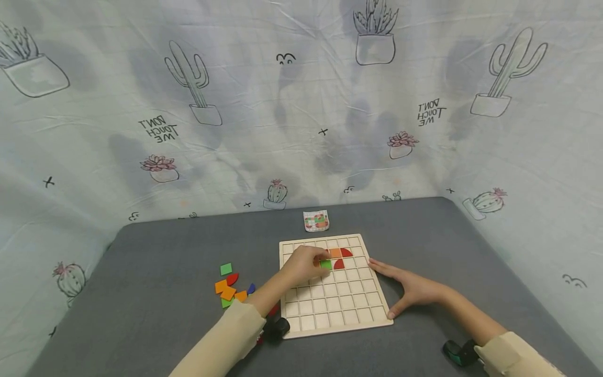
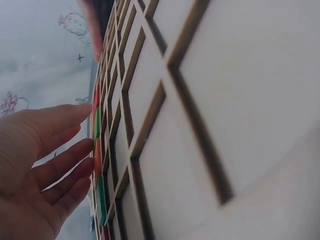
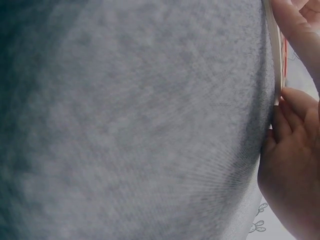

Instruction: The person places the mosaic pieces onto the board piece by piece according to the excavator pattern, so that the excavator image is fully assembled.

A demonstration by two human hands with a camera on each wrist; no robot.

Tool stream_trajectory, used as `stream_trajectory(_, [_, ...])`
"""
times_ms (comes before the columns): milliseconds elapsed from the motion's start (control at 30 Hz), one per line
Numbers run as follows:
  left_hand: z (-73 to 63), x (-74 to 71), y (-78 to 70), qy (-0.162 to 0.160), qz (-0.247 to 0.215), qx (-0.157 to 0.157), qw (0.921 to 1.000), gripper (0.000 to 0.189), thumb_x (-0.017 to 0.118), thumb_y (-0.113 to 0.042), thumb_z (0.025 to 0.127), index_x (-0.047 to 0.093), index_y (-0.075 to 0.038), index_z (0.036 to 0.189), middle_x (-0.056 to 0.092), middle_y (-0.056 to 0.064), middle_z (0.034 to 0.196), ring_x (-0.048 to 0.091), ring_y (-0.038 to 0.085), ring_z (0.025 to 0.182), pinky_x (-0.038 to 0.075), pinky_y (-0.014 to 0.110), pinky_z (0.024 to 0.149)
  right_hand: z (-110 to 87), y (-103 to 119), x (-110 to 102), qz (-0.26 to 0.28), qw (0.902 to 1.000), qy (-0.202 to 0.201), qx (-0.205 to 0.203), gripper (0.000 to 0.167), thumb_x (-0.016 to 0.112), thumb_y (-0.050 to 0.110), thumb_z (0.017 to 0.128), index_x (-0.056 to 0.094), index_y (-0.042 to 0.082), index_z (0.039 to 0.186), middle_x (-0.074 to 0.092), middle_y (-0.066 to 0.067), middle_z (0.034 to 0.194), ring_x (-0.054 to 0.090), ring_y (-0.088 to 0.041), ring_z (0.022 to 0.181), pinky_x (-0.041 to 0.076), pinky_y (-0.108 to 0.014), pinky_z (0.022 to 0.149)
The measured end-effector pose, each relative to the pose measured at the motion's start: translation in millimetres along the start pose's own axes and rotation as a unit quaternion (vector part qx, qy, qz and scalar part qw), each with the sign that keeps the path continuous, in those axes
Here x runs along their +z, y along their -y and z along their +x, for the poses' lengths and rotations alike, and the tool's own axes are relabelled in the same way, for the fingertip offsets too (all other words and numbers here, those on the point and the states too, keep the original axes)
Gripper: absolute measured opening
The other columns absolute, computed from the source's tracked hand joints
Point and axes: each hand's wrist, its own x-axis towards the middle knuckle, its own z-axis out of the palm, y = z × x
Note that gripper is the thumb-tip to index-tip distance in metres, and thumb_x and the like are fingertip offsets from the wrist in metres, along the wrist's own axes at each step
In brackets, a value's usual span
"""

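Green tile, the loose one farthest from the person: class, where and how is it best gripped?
Probably pinch the green tile by its left and right edges, toward its far end, coming from above: it lies flat, and a red piece crowds its near right corner.

A pale, creased cloth is hanging behind and on both sides of a dark grey surface, which is spreading out with rounded far corners. On the cloth, a tall branching cactus is standing in its drawn pot at the upper right, a second cactus is rising left of centre, pink succulents are sitting lower down, mirrored lettering is showing near each succulent, and small crosses are dotting the gaps.
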Motion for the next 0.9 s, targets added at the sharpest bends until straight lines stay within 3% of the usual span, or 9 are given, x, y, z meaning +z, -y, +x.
stream_trajectory(300, [-17.3, -18.5, 3.8, -0.012, -0.084, 0.000, 0.9964, 0.029, 0.070, -0.019, 0.083, 0.068, -0.009, 0.109, 0.067, 0.005, 0.107, 0.060, 0.023, 0.095, 0.049, 0.031, 0.077, -0.1, 1.9, 0.3, 0.003, 1.0000, -0.001, 0.000, 0.110, 0.081, 0.043, 0.064, 0.019, 0.010, 0.148, 0.014, -0.014, 0.153, 0.017, -0.039, 0.135, 0.025, -0.031, 0.106])
stream_trajectory(467, [-35.5, -35.4, 16.4, -0.029, -0.108, -0.035, 0.9931, 0.032, 0.069, -0.022, 0.083, 0.066, -0.008, 0.112, 0.065, 0.009, 0.109, 0.059, 0.025, 0.097, 0.048, 0.036, 0.079, -0.2, 5.1, -0.5, 0.003, 1.0000, 0.001, 0.001, 0.110, 0.081, 0.042, 0.064, 0.018, 0.009, 0.148, 0.014, -0.015, 0.153, 0.017, -0.041, 0.135, 0.026, -0.035, 0.106])
stream_trajectory(600, [-55.3, -49.9, 33.4, -0.051, -0.102, -0.067, 0.9912, 0.032, 0.069, -0.022, 0.083, 0.066, -0.009, 0.113, 0.065, 0.008, 0.109, 0.059, 0.025, 0.099, 0.048, 0.039, 0.082, -0.2, 6.4, -1.4, 0.003, 1.0000, 0.002, 0.004, 0.110, 0.081, 0.042, 0.064, 0.018, 0.009, 0.148, 0.014, -0.015, 0.153, 0.017, -0.041, 0.135, 0.026, -0.035, 0.106])
stream_trajectory(900, [-100.7, -85.2, 75.0, -0.110, -0.034, -0.114, 0.9868, 0.034, 0.072, -0.015, 0.079, 0.066, -0.009, 0.112, 0.067, 0.009, 0.107, 0.060, 0.027, 0.098, 0.048, 0.044, 0.085, -0.4, 6.1, -2.2, 0.014, 0.9999, 0.002, -0.003, 0.109, 0.081, 0.042, 0.064, 0.018, 0.009, 0.148, 0.014, -0.015, 0.153, 0.015, -0.030, 0.137, 0.023, -0.023, 0.105])
